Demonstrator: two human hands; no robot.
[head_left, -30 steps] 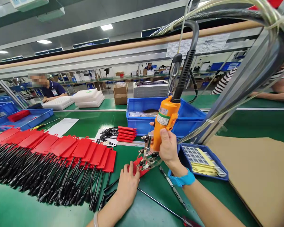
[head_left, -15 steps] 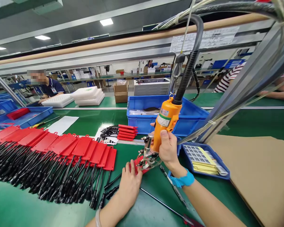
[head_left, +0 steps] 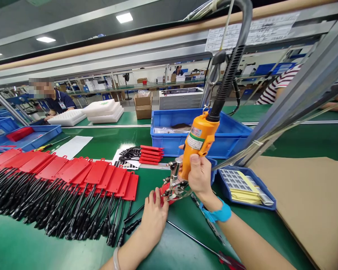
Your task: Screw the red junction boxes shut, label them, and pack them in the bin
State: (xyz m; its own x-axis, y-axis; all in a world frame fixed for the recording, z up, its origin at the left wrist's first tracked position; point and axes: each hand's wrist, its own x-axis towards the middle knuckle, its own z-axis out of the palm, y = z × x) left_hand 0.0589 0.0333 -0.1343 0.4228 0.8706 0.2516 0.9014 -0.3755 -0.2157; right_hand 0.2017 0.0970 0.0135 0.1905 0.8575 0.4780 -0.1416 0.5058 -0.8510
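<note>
1. Nearest me on the green bench [head_left: 180, 253], a screwdriver [head_left: 223, 257] lies slantwise between my two forearms.
2. My left hand [head_left: 154, 215] lies palm down, fingers extended onto a red plate [head_left: 165, 187]; I cannot tell whether they pinch it or only press. The plate lies on the bench beneath the metal head of an orange driver [head_left: 199, 140]; the exact contact is hidden by fittings and thin tubes.
3. My right hand [head_left: 199, 174] has its fingers wrapped around the driver's body, which leans slightly and hangs from a hook and cord. A blue band [head_left: 218, 212] circles that wrist; a slim metal tool [head_left: 215, 228] lies beside it.
4. To the left, overlapping red plates [head_left: 98, 172] form a long row, black cables [head_left: 73, 213] trailing toward me.
5. To the right, a small tray [head_left: 273, 205] holds labels [head_left: 238, 182], next to cardboard [head_left: 312, 187].
6. Beyond the plate sits a short red stack [head_left: 151, 155], then a large blue bin [head_left: 171, 141].
7. Farther off are white foam [head_left: 104, 113], a carton [head_left: 143, 111] and a seated co-worker [head_left: 61, 102].
</note>
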